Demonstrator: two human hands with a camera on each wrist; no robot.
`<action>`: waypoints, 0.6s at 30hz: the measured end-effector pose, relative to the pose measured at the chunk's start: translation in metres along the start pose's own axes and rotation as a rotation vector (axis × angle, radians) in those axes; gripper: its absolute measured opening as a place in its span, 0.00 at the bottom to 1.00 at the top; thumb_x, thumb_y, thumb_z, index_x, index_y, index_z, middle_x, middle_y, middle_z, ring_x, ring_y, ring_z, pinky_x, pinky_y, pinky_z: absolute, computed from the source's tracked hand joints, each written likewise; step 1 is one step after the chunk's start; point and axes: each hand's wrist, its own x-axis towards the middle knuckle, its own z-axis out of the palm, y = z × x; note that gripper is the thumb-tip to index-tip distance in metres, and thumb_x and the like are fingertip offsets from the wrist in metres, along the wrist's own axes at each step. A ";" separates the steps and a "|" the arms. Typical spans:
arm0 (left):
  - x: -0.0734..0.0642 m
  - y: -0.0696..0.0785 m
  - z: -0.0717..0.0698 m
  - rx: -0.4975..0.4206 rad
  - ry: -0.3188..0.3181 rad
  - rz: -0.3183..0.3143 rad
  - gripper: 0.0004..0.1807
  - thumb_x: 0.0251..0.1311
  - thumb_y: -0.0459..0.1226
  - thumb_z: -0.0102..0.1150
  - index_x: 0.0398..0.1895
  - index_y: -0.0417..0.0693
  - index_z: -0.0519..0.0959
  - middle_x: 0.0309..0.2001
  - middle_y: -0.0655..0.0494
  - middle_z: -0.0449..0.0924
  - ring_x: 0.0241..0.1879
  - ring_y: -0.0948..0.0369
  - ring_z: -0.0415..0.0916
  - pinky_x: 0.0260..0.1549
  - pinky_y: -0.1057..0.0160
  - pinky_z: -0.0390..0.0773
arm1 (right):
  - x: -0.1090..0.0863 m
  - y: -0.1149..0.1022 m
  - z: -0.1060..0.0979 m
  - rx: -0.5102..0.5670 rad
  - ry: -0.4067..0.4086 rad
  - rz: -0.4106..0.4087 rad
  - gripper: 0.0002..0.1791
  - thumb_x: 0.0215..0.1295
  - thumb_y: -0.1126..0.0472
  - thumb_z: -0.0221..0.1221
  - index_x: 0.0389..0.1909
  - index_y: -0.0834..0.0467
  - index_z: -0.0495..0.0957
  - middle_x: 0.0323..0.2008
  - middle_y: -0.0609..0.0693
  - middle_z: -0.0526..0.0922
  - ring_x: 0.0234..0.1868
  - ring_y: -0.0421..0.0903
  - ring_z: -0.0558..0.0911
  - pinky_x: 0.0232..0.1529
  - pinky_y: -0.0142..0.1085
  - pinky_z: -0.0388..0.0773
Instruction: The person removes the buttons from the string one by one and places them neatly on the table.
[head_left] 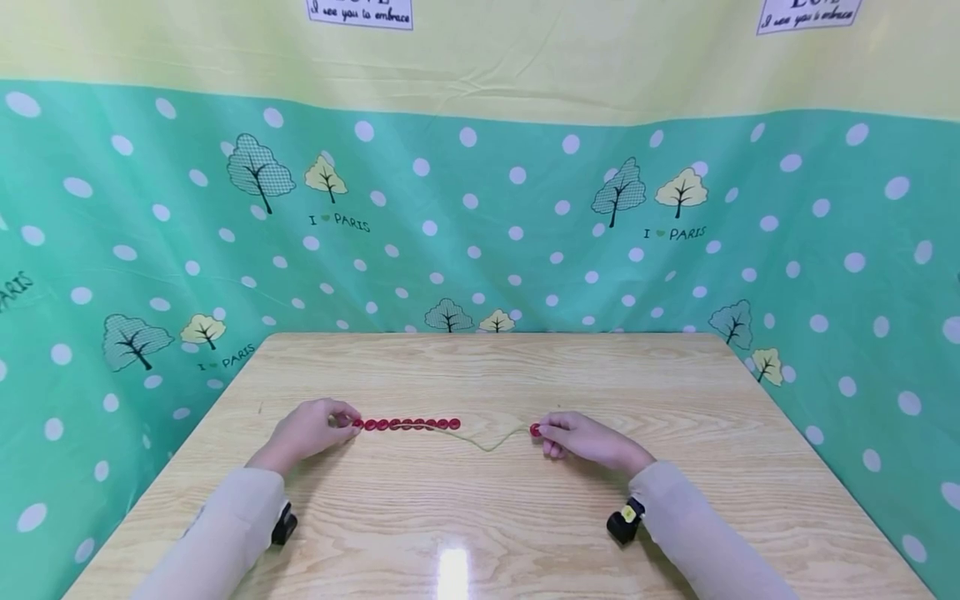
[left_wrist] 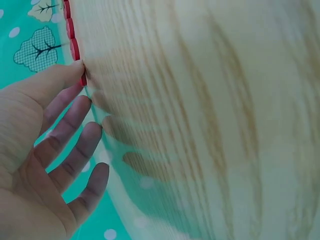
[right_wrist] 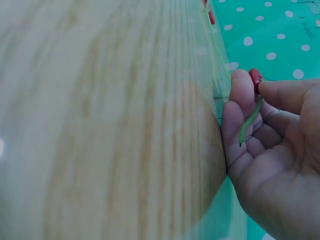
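A row of several small red buttons [head_left: 407, 424] lies across the middle of the wooden table, close side by side. My left hand [head_left: 315, 429] pinches the leftmost button [left_wrist: 83, 79] between thumb and index finger, its other fingers loosely spread. To the right of the row, my right hand [head_left: 587, 438] pinches a single red button [right_wrist: 255, 79] between thumb and fingertip. A thin green string [head_left: 486, 449] runs from along the row over the table to that button. In the right wrist view the string's tail [right_wrist: 248, 121] passes down from the button across the fingers.
The light wooden table [head_left: 480, 367] reaches back to a green dotted curtain [head_left: 517, 208], which also hangs at both sides. Black wrist cameras [head_left: 624, 523] are strapped at the sleeves. Light glares off the table's near part.
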 end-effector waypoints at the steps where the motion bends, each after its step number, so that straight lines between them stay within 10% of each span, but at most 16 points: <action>1: 0.000 0.000 0.000 0.000 0.003 -0.008 0.12 0.59 0.43 0.70 0.45 0.52 0.86 0.37 0.60 0.82 0.39 0.57 0.78 0.44 0.46 0.76 | 0.000 0.000 0.000 0.001 0.000 0.001 0.18 0.80 0.57 0.47 0.53 0.67 0.77 0.35 0.53 0.81 0.37 0.45 0.79 0.40 0.34 0.79; 18: 0.007 0.033 -0.001 0.023 0.053 0.155 0.17 0.55 0.43 0.74 0.48 0.51 0.84 0.42 0.56 0.85 0.39 0.57 0.82 0.41 0.48 0.79 | 0.000 -0.002 -0.001 -0.001 -0.019 0.010 0.17 0.80 0.57 0.48 0.52 0.66 0.78 0.34 0.53 0.80 0.36 0.46 0.77 0.38 0.33 0.77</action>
